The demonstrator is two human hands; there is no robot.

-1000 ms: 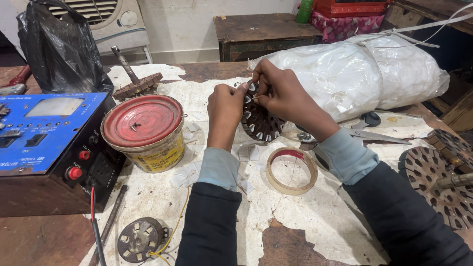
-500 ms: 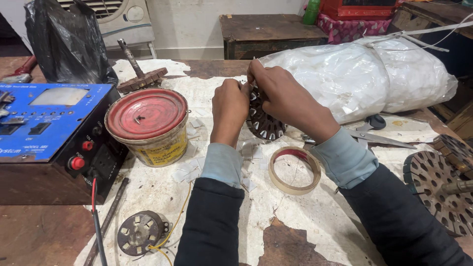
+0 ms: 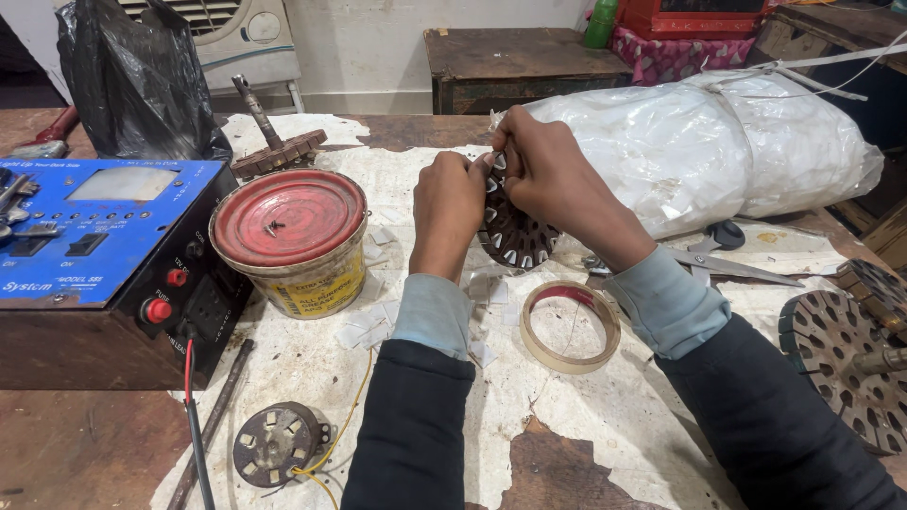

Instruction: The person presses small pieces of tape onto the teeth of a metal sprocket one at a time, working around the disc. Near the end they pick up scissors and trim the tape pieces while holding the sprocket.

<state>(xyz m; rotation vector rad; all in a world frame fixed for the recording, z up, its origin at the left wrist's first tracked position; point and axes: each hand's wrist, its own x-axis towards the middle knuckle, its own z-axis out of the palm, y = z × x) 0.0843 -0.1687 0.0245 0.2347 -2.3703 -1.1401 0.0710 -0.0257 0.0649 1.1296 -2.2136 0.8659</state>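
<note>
Both hands, left (image 3: pixel 452 203) and right (image 3: pixel 543 170), pinch the slotted motor stator core (image 3: pixel 515 236); loosened grip may drop it onto the tape roll (image 3: pixel 570 326).

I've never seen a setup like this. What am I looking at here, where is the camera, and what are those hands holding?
There is no machine here: a person works with two bare hands, and the one camera sits on their head, looking down at a workbench. The left hand and right hand together hold a dark round slotted metal disc upright, fingers pinching at its top edge. On the torn white sheet lie a roll of tape, scissors, small white paper scraps and a tin with a red lid. A blue electrical box stands at the left, a stuffed white plastic bag behind, another slotted disc at the right, and a smaller round part with yellow wires near the front.
</note>
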